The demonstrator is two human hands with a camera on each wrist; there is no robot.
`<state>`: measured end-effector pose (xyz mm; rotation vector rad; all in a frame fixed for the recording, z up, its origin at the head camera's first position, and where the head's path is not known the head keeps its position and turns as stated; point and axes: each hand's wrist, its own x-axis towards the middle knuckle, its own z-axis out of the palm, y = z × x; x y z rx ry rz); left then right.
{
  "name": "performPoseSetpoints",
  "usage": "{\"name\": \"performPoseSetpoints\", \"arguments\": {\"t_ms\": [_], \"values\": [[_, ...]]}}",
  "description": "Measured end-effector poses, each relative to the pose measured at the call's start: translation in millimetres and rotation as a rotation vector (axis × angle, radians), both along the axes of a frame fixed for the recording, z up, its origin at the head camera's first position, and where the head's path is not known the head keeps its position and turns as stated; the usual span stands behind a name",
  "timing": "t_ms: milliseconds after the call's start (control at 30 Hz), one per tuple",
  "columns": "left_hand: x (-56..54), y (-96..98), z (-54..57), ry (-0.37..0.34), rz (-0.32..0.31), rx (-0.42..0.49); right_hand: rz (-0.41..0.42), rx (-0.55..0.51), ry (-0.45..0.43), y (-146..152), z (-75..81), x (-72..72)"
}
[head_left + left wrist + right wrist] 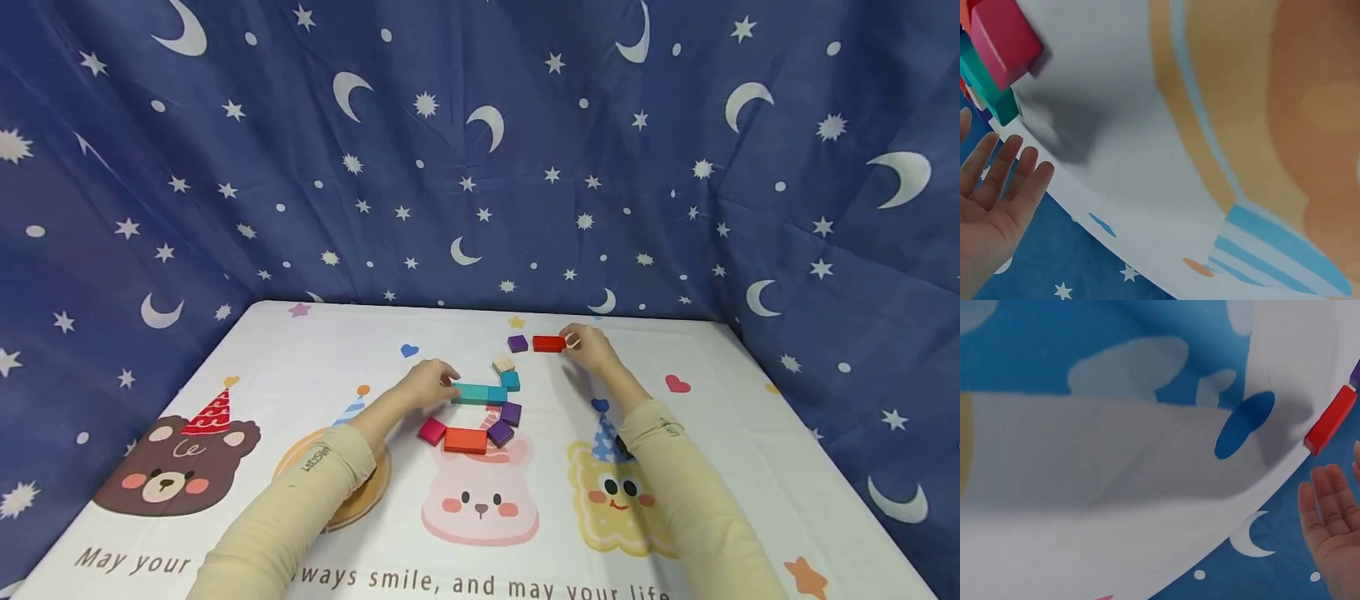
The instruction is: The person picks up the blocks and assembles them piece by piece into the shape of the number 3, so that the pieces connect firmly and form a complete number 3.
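In the head view, my left hand [426,385] is at the left end of a long teal block [470,394], thumb and forefinger close to it. The left wrist view shows relaxed fingers, apart from the teal block [997,103]. My right hand [591,347] is beside the right end of a long red block [549,344]. In the right wrist view its visible fingers are fairly straight, with a gap from the red block [1331,420]. A small purple block [517,343] lies just left of the red one.
A curved row continues from the teal block: a blue block [510,381], a cream block [503,365], purple blocks [511,414], an orange-red block [465,441] and a crimson block [432,431]. They lie on a white printed tablecloth [750,467]. A starry blue curtain [480,167] stands behind.
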<state>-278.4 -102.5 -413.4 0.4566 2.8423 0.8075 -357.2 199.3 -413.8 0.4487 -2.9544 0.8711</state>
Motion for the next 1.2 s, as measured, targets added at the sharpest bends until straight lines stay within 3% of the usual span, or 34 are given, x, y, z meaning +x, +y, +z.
{"name": "performPoseSetpoints", "arguments": {"t_ms": [167,400,600,833,1000,1200], "values": [[-6.5,1.5,4.2,0.043,0.006,-0.006,-0.004,0.018,-0.021,3.8,-1.0,-1.8],[-21.7,21.0,8.6,0.119,0.057,0.015,0.021,0.079,-0.045,6.2,-0.6,-8.4],[-40.9,38.1,18.0,0.185,0.126,0.027,0.074,0.086,-0.055,0.5,3.6,-15.1],[-66.2,60.3,30.6,0.238,0.12,0.013,0.04,0.079,-0.056,0.4,3.8,-21.5],[-81.4,74.6,30.2,0.252,0.117,0.025,0.04,0.05,-0.07,4.0,-1.9,-24.4],[-92.4,85.9,22.3,0.217,0.088,0.009,0.033,0.038,-0.077,4.7,-5.6,-28.7]]}}
